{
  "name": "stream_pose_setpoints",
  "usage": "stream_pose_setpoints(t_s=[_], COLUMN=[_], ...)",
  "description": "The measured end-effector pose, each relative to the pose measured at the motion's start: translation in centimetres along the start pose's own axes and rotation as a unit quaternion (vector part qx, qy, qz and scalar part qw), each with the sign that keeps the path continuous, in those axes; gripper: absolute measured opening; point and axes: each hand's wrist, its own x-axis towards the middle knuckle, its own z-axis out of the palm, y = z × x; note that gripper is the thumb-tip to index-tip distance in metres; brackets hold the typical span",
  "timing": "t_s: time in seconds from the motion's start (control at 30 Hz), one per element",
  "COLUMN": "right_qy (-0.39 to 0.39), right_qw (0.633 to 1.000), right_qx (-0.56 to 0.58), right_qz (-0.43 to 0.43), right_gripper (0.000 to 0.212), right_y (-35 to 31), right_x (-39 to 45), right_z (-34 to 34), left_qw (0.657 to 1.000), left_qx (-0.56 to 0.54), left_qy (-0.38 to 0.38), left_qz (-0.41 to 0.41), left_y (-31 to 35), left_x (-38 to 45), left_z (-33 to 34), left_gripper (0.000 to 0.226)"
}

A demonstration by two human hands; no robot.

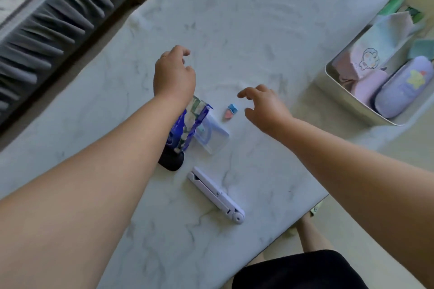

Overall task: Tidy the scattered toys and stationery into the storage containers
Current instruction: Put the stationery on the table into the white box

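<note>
Toys and stationery are partly stowed: the storage container (338, 82) at the bench's right edge holds cases, while the eraser (231, 112), packet (187, 126), clear box (211, 134) and folding tool (216, 195) remain mid-bench, left hand (174, 75) and right hand (265, 108) both released, holding nothing.

The left arm (105, 171) hides part of the blue packet (187, 126).

A small blue-and-pink eraser (232, 112) lies flat on the marble tabletop (234, 30). Beside it a clear plastic case (212, 135) lies under a blue floral packet (187, 128), with a dark object (171, 162) at the packet's near end. A white folding stand (216, 195) lies closed, nearer. A white storage bin (347, 98) at the right edge holds pastel cases.
</note>
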Motion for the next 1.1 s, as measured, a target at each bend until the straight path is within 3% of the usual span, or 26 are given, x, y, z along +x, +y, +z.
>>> stream_pose_setpoints(t_s=[0.17,0.3,0.37,0.47,0.6,0.8,1.1], right_qy=[-0.015,-0.012,-0.001,0.025,0.024,0.035,0.148], right_qw=[0.999,0.996,0.993,0.992,0.996,0.995,0.987], right_qx=[-0.043,-0.091,-0.121,-0.118,-0.069,-0.016,0.044], right_qz=[0.008,0.019,0.011,0.02,0.05,0.097,0.047], right_gripper=[0.054,0.05,0.042,0.024,0.018,0.019,0.014], right_y=[-1.6,-2.0,-2.0,-2.1,-2.3,-1.7,1.3], right_x=[1.1,2.1,2.4,2.7,2.9,2.4,0.3], right_z=[4.1,6.2,7.1,7.9,8.4,6.3,-3.4], left_qw=[0.998,0.983,0.972,0.956,0.95,0.972,0.948], left_qx=[-0.015,-0.078,-0.096,-0.132,-0.171,-0.118,-0.262], left_qy=[-0.036,-0.136,-0.181,-0.219,-0.208,-0.155,-0.101], left_qz=[-0.039,-0.094,-0.116,-0.145,-0.161,-0.133,-0.148], left_y=[-5.7,-9.2,-10.7,-12.1,-12.8,-10.9,-0.6], left_x=[-0.9,-1.5,-1.6,-1.9,-2.0,-0.9,0.6], left_z=[-0.2,0.4,1.1,2.1,3.5,3.7,4.5], left_gripper=[0.032,0.065,0.071,0.051,0.015,0.022,0.029])
